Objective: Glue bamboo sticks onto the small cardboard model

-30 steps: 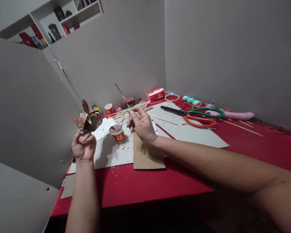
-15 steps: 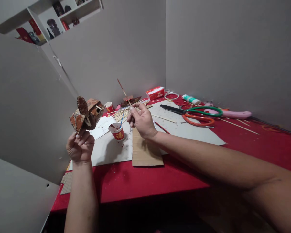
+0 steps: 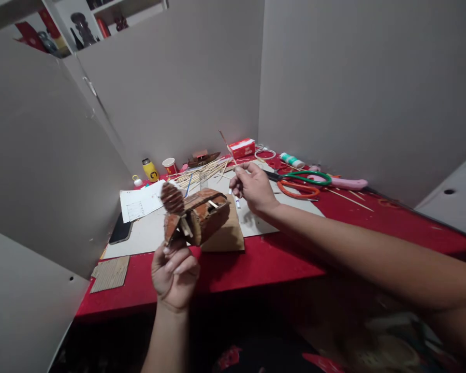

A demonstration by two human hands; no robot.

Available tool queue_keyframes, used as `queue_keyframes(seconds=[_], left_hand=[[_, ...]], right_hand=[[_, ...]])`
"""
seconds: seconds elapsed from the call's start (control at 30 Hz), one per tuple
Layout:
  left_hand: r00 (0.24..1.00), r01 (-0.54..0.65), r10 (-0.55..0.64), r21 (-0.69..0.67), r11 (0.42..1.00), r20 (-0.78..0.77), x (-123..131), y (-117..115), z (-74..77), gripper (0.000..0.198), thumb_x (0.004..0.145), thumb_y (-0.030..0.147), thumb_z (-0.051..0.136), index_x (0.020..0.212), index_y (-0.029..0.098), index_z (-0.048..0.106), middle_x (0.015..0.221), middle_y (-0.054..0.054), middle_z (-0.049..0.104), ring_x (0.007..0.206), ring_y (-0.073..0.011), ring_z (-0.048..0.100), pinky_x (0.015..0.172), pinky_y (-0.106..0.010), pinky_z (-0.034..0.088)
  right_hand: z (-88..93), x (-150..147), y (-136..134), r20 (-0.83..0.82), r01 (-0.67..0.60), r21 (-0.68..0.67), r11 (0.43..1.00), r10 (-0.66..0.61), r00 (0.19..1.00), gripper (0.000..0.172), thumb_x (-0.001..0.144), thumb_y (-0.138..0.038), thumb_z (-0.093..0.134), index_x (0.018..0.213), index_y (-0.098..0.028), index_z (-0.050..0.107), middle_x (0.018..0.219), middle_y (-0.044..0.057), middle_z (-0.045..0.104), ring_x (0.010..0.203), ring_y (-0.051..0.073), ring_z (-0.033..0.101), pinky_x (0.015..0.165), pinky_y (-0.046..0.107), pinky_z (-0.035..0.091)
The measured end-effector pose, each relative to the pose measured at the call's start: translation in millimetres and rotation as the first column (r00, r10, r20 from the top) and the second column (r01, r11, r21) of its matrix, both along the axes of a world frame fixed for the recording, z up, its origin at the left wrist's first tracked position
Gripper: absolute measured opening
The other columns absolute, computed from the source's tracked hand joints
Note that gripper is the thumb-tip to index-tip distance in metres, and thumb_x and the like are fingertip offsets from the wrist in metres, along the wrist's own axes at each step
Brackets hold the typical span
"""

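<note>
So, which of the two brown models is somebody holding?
The front model, with a ridged oval piece sticking up: the left hand grips it. The boat-shaped model rests at the back of the table.

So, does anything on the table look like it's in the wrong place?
Maybe: a few loose sticks lie by the scissors on the red cloth, away from the big pile, so they look strayed. I can't see anything spilled.

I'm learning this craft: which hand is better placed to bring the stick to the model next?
Probably the right: the right hand holds the stick, its free end apart from the model, while the left hand is occupied holding the model up.
</note>
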State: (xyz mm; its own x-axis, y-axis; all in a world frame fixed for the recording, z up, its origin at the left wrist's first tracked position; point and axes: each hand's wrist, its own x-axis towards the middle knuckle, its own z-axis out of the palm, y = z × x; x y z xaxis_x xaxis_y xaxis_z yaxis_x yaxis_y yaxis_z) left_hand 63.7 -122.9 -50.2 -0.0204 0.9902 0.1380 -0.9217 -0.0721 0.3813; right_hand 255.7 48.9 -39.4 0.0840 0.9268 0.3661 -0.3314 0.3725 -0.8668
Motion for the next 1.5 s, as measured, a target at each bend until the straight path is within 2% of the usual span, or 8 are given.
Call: queue_keyframes(seconds=[0.17,0.47,0.6,0.83,0.97,1.27,1.4,1.5], left_hand=[[0.98,0.116,-0.107,-0.046,0.992,0.166,1,6,-15.2,0.023,0.086,0.006,0.056,0.072,0.019,0.043,0.064,0.007,0.05,0.046,0.0006,0.05,0.048,-0.008,0.042],[0.988,-0.039,0.055,-0.11,0.993,0.145,-29,6,-27.5,0.019,0.095,0.003,0.037,0.099,0.016,0.05,0.067,0.006,0.052,0.045,-0.0015,0.048,0.048,-0.01,0.041],[0.985,-0.062,0.083,-0.137,0.989,0.152,-40,8,-29.4,0.017,0.095,0.003,0.039,0.094,0.017,0.049,0.067,0.006,0.052,0.046,-0.001,0.048,0.048,-0.009,0.041],[0.915,0.024,0.131,-0.376,0.926,0.382,-46,6,-25.8,0.023,0.104,0.028,0.034,0.091,0.016,0.048,0.066,0.004,0.052,0.042,-0.0003,0.048,0.043,-0.011,0.039],[0.911,0.092,0.097,-0.426,0.9,0.402,-46,-1,-25.8,0.027,0.103,0.036,0.036,0.092,0.015,0.051,0.068,0.003,0.052,0.042,-0.0014,0.048,0.042,-0.013,0.039],[0.973,0.156,-0.074,-0.383,0.911,0.22,-52,-35,-38.1,0.017,0.095,0.028,0.055,0.085,0.014,0.057,0.059,0.007,0.042,0.038,-0.0025,0.04,0.039,-0.014,0.034],[0.999,-0.021,0.011,-0.314,0.949,-0.032,-55,-57,-35.9,0.023,0.086,0.025,0.069,0.07,0.016,0.055,0.055,0.007,0.04,0.039,-0.0023,0.035,0.04,-0.015,0.034],[0.903,-0.346,0.253,-0.237,0.908,-0.347,-55,-67,-31.3,0.026,0.086,0.029,0.068,0.067,0.017,0.055,0.055,0.005,0.046,0.042,-0.0056,0.042,0.043,-0.018,0.04]], right_hand=[[-3.0,12,0,-0.005,0.044,-0.014,0.999,-0.044,0.999,0.035,0.082,-0.051,0.066,0.084,-0.024,0.044,0.051,-0.009,0.058,0.034,0.007,0.046,0.034,0.017,0.031],[-18.5,-4,1,0.073,-0.037,-0.049,0.998,0.04,0.997,0.039,0.076,-0.054,0.068,0.086,-0.024,0.044,0.05,-0.01,0.059,0.034,0.008,0.047,0.034,0.017,0.029],[-19.6,-12,-4,0.144,-0.087,-0.023,0.996,0.089,0.985,0.04,0.077,-0.056,0.068,0.086,-0.024,0.046,0.051,-0.008,0.061,0.035,0.008,0.048,0.035,0.017,0.032],[-15.8,-23,-16,0.229,-0.149,0.003,0.989,0.144,0.963,0.041,0.078,-0.057,0.07,0.087,-0.023,0.05,0.053,-0.007,0.062,0.037,0.007,0.048,0.038,0.018,0.034],[-11.9,-26,-22,0.302,-0.202,0.0,0.979,0.193,0.934,0.038,0.079,-0.055,0.071,0.087,-0.022,0.053,0.054,-0.006,0.061,0.038,0.007,0.048,0.038,0.019,0.036],[-5.2,-32,-22,0.353,-0.236,0.006,0.972,0.218,0.91,0.035,0.08,-0.052,0.073,0.086,-0.021,0.058,0.057,-0.004,0.063,0.041,0.008,0.051,0.039,0.02,0.04],[-5.3,-41,-22,0.344,-0.259,0.005,0.966,0.241,0.907,0.035,0.081,-0.053,0.073,0.086,-0.021,0.057,0.057,-0.004,0.064,0.041,0.008,0.052,0.04,0.019,0.041],[-5.7,-47,-24,0.341,-0.276,-0.002,0.961,0.26,0.903,0.036,0.08,-0.053,0.073,0.084,-0.021,0.057,0.059,-0.003,0.066,0.042,0.007,0.053,0.04,0.019,0.042]])
